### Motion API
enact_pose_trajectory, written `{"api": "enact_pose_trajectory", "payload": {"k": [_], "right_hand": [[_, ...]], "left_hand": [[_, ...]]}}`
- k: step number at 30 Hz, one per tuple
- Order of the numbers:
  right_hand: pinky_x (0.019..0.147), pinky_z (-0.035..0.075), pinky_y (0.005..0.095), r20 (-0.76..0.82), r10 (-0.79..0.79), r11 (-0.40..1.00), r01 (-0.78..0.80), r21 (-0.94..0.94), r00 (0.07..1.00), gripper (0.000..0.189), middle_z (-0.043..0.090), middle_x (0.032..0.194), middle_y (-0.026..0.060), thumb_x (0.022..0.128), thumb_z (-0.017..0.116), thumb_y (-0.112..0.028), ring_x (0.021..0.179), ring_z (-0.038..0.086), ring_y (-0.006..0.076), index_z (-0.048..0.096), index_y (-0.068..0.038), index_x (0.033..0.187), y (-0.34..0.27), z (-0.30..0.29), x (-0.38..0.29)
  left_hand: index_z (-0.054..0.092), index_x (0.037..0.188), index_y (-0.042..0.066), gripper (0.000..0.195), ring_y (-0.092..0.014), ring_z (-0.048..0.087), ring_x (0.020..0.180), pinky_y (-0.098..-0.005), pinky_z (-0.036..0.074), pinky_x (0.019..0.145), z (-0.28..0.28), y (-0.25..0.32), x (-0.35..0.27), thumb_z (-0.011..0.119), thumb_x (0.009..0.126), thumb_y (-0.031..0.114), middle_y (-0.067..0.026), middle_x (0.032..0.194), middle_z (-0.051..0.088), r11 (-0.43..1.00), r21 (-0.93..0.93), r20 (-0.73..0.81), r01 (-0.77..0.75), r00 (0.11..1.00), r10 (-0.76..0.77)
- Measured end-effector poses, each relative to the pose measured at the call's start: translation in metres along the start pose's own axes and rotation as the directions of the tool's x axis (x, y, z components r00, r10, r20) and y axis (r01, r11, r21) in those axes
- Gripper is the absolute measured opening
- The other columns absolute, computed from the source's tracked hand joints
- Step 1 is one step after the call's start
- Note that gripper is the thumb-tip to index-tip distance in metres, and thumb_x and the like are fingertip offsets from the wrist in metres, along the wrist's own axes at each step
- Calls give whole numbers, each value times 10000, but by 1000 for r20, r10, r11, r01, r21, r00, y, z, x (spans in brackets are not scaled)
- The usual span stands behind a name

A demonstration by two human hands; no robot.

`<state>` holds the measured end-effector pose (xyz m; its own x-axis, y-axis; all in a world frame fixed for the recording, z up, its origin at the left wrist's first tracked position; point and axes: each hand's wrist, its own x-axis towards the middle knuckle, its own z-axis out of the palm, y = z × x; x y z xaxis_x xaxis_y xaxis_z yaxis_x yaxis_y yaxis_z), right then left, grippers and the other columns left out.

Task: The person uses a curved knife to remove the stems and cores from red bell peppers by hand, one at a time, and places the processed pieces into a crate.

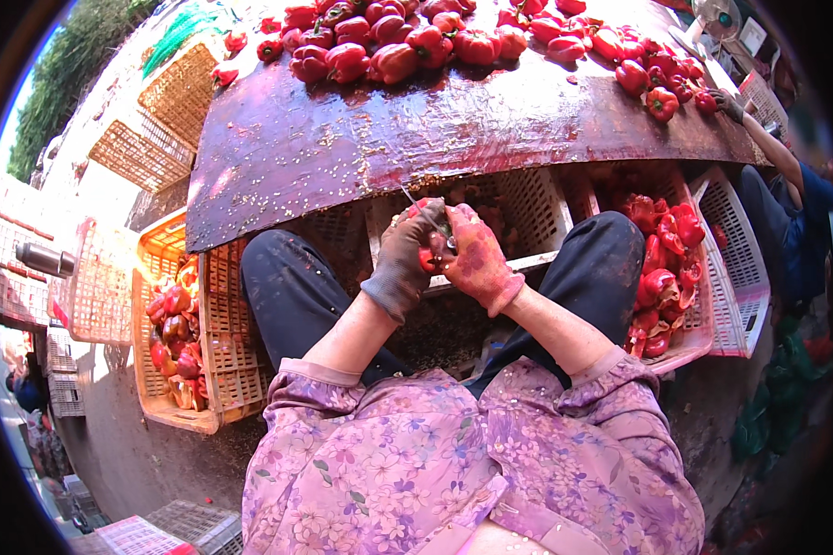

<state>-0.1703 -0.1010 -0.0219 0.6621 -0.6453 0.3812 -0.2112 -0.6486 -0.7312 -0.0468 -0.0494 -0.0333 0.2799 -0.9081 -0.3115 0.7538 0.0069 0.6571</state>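
My left hand (409, 250), in a soiled work glove, is closed around a red bell pepper (427, 259) at the table's near edge. Against it, my right hand (475, 253), in a red-stained glove, touches the same pepper and grips a thin-bladed knife (422, 211), whose blade points up and left between the hands. Much of the pepper and the knife's handle are hidden by the gloves. Whole red bell peppers (394, 62) lie heaped on the far side of the wet, seed-strewn table (298, 146). Below my hands stands a plastic crate (538, 201) with dark scraps in it.
An orange crate (212, 333) of pepper pieces stands left of my knees, a pink crate (701, 333) of opened peppers on the right. Empty-looking crates (142, 156) lie beyond the table's left edge. A co-worker's gloved hand (727, 105) reaches the peppers at the right.
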Motion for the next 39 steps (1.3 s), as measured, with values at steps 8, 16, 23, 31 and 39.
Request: {"api": "enact_pose_trajectory", "payload": {"k": [8,16,23,31,39], "right_hand": [[846,486,352,-16,-114,927,113,358,993,311,604,1035,172,858,651,-106,956,612,302,575,13,1136,1,-14,11],[786,491,406,124,264,955,-241,-175,956,348,648,867,201,835,685,-316,859,632,352,649,15,936,3,-80,21],[522,418,210,274,499,563,-547,619,823,365,569,752,-19,884,699,-302,642,538,54,623,-8,1087,-2,-54,18],[464,409,233,313,397,184,-409,894,863,232,577,776,25,975,531,-273,542,470,101,575,-45,990,1,-67,10],[663,418,356,-312,37,-335,306,891,949,617,592,911,2,890,521,-582,648,518,94,559,-58,1212,89,-256,-44]], "left_hand": [[565,1119,53,268,-254,655,946,-418,548,861,-2,27,1,559,966,272,-122,1062,643,922,-220,420,318,884,-205],[552,1158,19,460,-409,639,968,-565,533,873,-21,66,6,570,927,417,-207,1093,635,928,-369,127,-53,986,107],[548,1179,29,437,-346,642,984,-471,541,871,-11,53,5,552,946,400,-191,1114,636,963,-255,270,-93,949,163],[348,1434,11,650,-245,402,1323,-388,276,1131,46,32,-26,464,978,458,-130,1398,455,984,-2,431,-178,888,161],[461,1343,-14,509,-183,418,1284,-315,299,1084,-10,75,8,595,939,265,-135,1343,499,635,591,209,-497,855,475]]}}
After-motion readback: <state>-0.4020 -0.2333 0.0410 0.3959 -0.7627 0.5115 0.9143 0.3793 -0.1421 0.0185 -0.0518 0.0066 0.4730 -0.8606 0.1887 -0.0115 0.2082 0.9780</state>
